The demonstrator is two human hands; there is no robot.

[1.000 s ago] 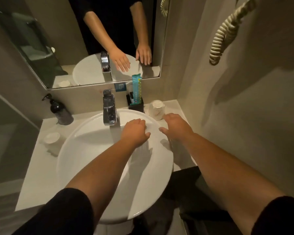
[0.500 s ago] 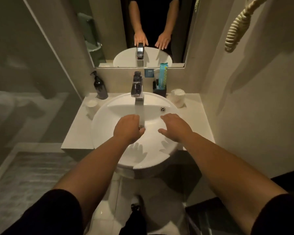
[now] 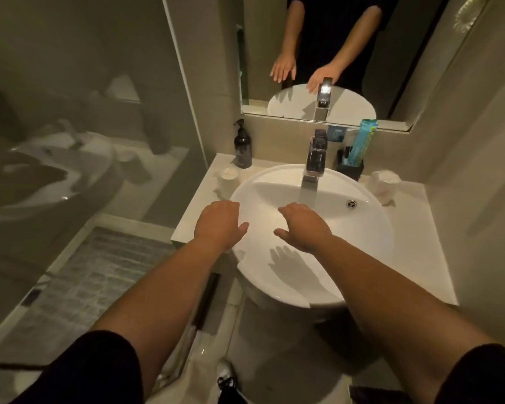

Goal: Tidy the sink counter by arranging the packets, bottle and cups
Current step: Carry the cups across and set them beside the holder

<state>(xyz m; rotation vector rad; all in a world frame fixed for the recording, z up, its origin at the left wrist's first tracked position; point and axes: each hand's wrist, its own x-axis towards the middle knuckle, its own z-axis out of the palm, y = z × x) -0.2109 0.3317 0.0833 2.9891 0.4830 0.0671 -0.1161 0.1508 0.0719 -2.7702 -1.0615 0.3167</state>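
My left hand (image 3: 219, 222) and my right hand (image 3: 303, 225) hover palm down over the white round basin (image 3: 370, 234), both empty with fingers loosely apart. A dark pump bottle (image 3: 242, 148) stands at the counter's back left corner. A white cup (image 3: 229, 177) sits just in front of it. Behind the tap on the right, a black holder (image 3: 350, 170) carries a tall teal packet (image 3: 362, 141). A wrapped white cup (image 3: 384, 186) stands at the back right of the counter.
A chrome tap (image 3: 315, 158) rises at the back of the basin. A mirror (image 3: 327, 53) hangs above it. A glass shower partition (image 3: 85, 112) closes the left side, and a wall stands close on the right. A coiled cord (image 3: 467, 13) hangs top right.
The view has pulled back from the sink and swung left. Both hands stay over the basin, now nearer its front left, holding nothing throughout.
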